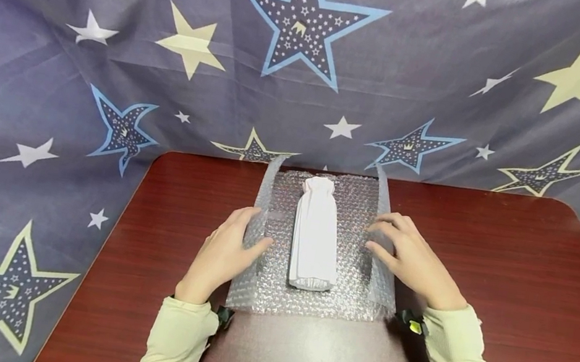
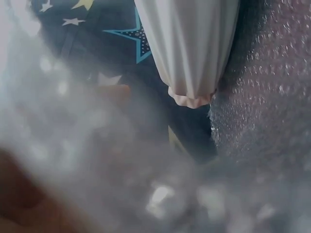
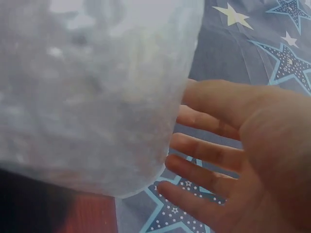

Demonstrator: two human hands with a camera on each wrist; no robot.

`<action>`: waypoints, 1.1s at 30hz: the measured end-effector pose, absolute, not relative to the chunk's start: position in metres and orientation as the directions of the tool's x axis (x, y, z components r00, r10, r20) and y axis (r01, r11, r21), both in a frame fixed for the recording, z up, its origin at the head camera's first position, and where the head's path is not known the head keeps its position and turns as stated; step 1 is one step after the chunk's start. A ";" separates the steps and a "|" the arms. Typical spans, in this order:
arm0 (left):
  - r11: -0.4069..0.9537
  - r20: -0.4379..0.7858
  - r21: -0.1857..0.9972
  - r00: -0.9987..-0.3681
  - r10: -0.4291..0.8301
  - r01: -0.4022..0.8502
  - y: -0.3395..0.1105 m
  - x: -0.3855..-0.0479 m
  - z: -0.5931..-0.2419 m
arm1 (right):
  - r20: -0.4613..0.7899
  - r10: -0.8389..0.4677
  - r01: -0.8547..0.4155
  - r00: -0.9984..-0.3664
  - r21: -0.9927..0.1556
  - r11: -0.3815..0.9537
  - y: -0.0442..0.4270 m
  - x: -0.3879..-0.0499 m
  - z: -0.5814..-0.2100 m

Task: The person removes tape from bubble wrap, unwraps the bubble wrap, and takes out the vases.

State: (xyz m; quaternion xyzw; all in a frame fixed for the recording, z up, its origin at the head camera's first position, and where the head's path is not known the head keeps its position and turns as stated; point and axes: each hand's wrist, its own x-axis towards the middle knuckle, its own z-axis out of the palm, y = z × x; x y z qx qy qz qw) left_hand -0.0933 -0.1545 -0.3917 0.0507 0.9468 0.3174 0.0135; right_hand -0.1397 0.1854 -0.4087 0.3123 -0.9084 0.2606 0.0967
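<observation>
A white pleated bundle (image 1: 318,229) with a gathered, ruffled neck lies lengthwise on a sheet of bubble wrap (image 1: 351,259); its exact kind is unclear. Both side edges of the wrap stand up as flaps. At the left flap (image 1: 263,196) is my left hand (image 1: 219,255), its thumb and fingers spread apart around the edge. My right hand (image 1: 418,263) is beside the right flap (image 1: 381,276) with relaxed fingers. In the right wrist view, those fingers reach toward the wrap's edge without curling round it. Blurred wrap covers much of the left wrist view.
Underneath is a reddish-brown table (image 1: 521,291) with rounded far corners. A grey-blue cloth (image 1: 141,8) printed with stars hangs just behind the table and down its left side. Each wrist wears a dark strap.
</observation>
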 end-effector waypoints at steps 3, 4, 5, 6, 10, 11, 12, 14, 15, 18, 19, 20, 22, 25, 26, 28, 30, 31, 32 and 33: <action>0.785 0.010 0.612 -0.994 0.111 0.094 -0.158 -0.094 -0.395 | 0.339 -0.510 -0.612 -0.791 -0.412 0.675 0.190 -0.141 -0.409; 0.783 0.010 0.614 -0.993 0.115 0.096 -0.159 -0.094 -0.396 | 0.338 -0.508 -0.610 -0.792 -0.412 0.677 0.192 -0.141 -0.409; 0.779 0.007 0.620 -0.993 0.118 0.097 -0.160 -0.095 -0.398 | 0.337 -0.507 -0.609 -0.793 -0.412 0.678 0.194 -0.141 -0.408; 0.777 0.002 0.622 -0.993 0.122 0.097 -0.161 -0.095 -0.399 | 0.335 -0.505 -0.606 -0.795 -0.411 0.681 0.197 -0.141 -0.408; 0.772 -0.017 0.628 -0.989 0.144 0.102 -0.164 -0.097 -0.404 | 0.328 -0.498 -0.596 -0.803 -0.408 0.692 0.204 -0.139 -0.406; 0.774 -0.021 0.625 -0.989 0.147 0.102 -0.165 -0.097 -0.404 | 0.326 -0.497 -0.594 -0.804 -0.409 0.693 0.206 -0.139 -0.406; 0.779 -0.023 0.619 -0.989 0.149 0.103 -0.166 -0.097 -0.405 | 0.324 -0.497 -0.593 -0.805 -0.410 0.693 0.207 -0.139 -0.406; 0.784 -0.026 0.612 -0.989 0.147 0.100 -0.169 -0.096 -0.406 | 0.315 -0.498 -0.589 -0.808 -0.418 0.691 0.208 -0.140 -0.405; 0.787 -0.028 0.609 -0.989 0.145 0.098 -0.171 -0.096 -0.406 | 0.309 -0.498 -0.586 -0.810 -0.423 0.692 0.209 -0.140 -0.405; 0.787 -0.038 0.610 -0.989 0.144 0.092 -0.178 -0.095 -0.407 | 0.279 -0.494 -0.567 -0.823 -0.432 0.701 0.211 -0.140 -0.405; 0.785 -0.040 0.613 -0.989 0.145 0.090 -0.179 -0.095 -0.407 | 0.266 -0.492 -0.558 -0.829 -0.435 0.706 0.212 -0.140 -0.405; 0.783 -0.043 0.615 -0.988 0.148 0.091 -0.181 -0.095 -0.407 | 0.255 -0.493 -0.554 -0.832 -0.435 0.710 0.213 -0.140 -0.405; 0.780 -0.046 0.620 -0.987 0.151 0.091 -0.184 -0.095 -0.407 | 0.234 -0.494 -0.544 -0.838 -0.436 0.717 0.215 -0.139 -0.404; 0.776 -0.045 0.624 -0.987 0.153 0.092 -0.188 -0.095 -0.408 | 0.226 -0.502 -0.547 -0.835 -0.432 0.717 0.217 -0.140 -0.405; 0.776 -0.043 0.624 -0.987 0.153 0.093 -0.189 -0.095 -0.408 | 0.230 -0.506 -0.553 -0.831 -0.425 0.716 0.217 -0.140 -0.406; 0.776 -0.037 0.623 -0.988 0.152 0.097 -0.191 -0.096 -0.408 | 0.241 -0.510 -0.563 -0.826 -0.415 0.715 0.218 -0.141 -0.406; 0.780 -0.036 0.619 -0.988 0.152 0.097 -0.193 -0.096 -0.408 | 0.251 -0.515 -0.572 -0.820 -0.402 0.715 0.219 -0.141 -0.407; 0.780 -0.036 0.619 -0.988 0.150 0.096 -0.194 -0.097 -0.407 | 0.252 -0.516 -0.573 -0.819 -0.399 0.715 0.220 -0.141 -0.407; 0.780 -0.038 0.618 -0.988 0.150 0.095 -0.195 -0.097 -0.407 | 0.253 -0.516 -0.574 -0.818 -0.397 0.716 0.221 -0.141 -0.407; 0.780 -0.041 0.619 -0.988 0.151 0.094 -0.196 -0.097 -0.407 | 0.250 -0.516 -0.572 -0.820 -0.398 0.717 0.222 -0.141 -0.407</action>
